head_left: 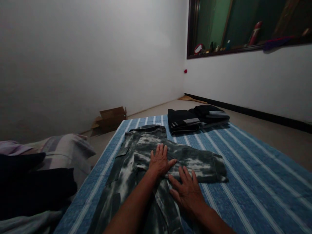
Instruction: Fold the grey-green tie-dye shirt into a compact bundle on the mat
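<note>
A dark grey garment (126, 175) with whitish mottling lies spread on a blue striped cloth (243, 175). A flap pocket shows on its left side, and one long part, a sleeve or a leg, extends across to the right. My left hand (159, 161) rests palm down on that part, fingers stretched out. Lower and to the right, my right hand (187, 190) is spread with its fingertips at the part's lower edge. Neither hand grips anything. My forearms hide some of the garment's near portion.
Two folded dark garments (184, 122) lie at the far edge of the striped cloth. To the left are dark clothes (36, 188) and a pale checked cloth (65, 151). A cardboard box (110, 118) stands by the wall. A window ledge (234, 48) holds bottles.
</note>
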Demonstrator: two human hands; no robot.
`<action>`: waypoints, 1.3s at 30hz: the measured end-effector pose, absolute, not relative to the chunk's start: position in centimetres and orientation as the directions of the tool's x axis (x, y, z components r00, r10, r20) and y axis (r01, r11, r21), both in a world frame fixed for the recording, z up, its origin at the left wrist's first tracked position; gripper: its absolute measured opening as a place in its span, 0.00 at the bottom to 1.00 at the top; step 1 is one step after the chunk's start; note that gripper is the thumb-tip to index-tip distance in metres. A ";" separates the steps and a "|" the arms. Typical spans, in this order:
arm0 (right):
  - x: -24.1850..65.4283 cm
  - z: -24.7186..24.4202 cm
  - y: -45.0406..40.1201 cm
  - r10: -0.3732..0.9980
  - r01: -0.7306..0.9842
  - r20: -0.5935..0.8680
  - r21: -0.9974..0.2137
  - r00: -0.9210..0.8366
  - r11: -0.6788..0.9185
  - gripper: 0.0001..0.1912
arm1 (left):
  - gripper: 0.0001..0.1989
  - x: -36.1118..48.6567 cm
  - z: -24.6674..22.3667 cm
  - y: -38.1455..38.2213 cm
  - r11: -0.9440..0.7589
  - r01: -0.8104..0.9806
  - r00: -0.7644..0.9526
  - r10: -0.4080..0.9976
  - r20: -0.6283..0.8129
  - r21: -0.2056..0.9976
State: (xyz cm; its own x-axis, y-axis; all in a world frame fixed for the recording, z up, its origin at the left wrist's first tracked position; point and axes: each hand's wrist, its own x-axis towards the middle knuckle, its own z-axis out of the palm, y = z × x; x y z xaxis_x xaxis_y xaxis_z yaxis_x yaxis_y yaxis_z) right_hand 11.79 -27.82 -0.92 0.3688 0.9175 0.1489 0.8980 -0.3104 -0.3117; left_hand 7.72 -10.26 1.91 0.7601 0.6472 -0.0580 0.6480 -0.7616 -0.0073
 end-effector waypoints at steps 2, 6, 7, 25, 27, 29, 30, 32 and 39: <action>12.1 -0.8 -27.9 0.919 0.897 0.161 -0.330 0.360 -0.294 0.25 | 0.44 7.8 2.1 -10.3 -0.758 0.652 0.756 0.652 -0.055 -0.019; 13.5 -0.3 -28.6 0.925 0.896 0.213 -0.387 0.315 -0.216 0.20 | 0.43 8.1 2.7 -10.6 -0.744 0.667 0.741 0.668 -0.068 -0.033; 14.2 -0.1 -28.9 0.915 0.890 0.242 -0.407 0.321 -0.205 0.18 | 0.42 8.2 2.8 -10.8 -0.751 0.660 0.748 0.661 -0.064 -0.036; 31.2 3.8 -29.8 0.635 0.603 -0.110 -0.223 0.765 -0.766 0.29 | 0.32 9.8 1.7 -13.6 -0.916 0.396 0.918 0.393 -0.058 0.067; 30.9 3.7 -29.4 0.654 0.625 -0.127 -0.206 0.746 -0.753 0.29 | 0.34 9.8 1.7 -13.7 -0.918 0.391 0.919 0.387 -0.078 0.063; 30.6 3.7 -29.0 0.655 0.623 -0.140 -0.217 0.742 -0.752 0.29 | 0.36 9.8 1.7 -13.7 -0.920 0.388 0.920 0.382 -0.091 0.058; 30.4 3.8 -28.9 0.652 0.616 -0.140 -0.230 0.746 -0.754 0.28 | 0.37 9.8 1.6 -13.7 -0.921 0.385 0.921 0.380 -0.091 0.055; 30.3 3.9 -28.7 0.634 0.588 -0.142 -0.263 0.761 -0.765 0.27 | 0.37 9.8 1.5 -13.7 -0.925 0.377 0.925 0.373 -0.076 0.051; 32.6 3.7 -28.6 0.625 0.438 -0.177 -0.571 0.761 -0.695 0.16 | 0.37 9.8 1.2 -13.7 -0.919 0.389 0.921 0.386 -0.060 0.062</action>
State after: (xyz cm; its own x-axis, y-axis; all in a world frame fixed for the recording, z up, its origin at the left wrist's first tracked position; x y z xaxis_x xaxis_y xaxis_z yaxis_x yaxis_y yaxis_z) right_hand 32.59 -28.64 3.72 0.7606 0.6247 -0.1767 0.4379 -0.6946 -0.5708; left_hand 9.76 -13.68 1.21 0.9207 0.3856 -0.0601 0.3890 -0.9192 0.0618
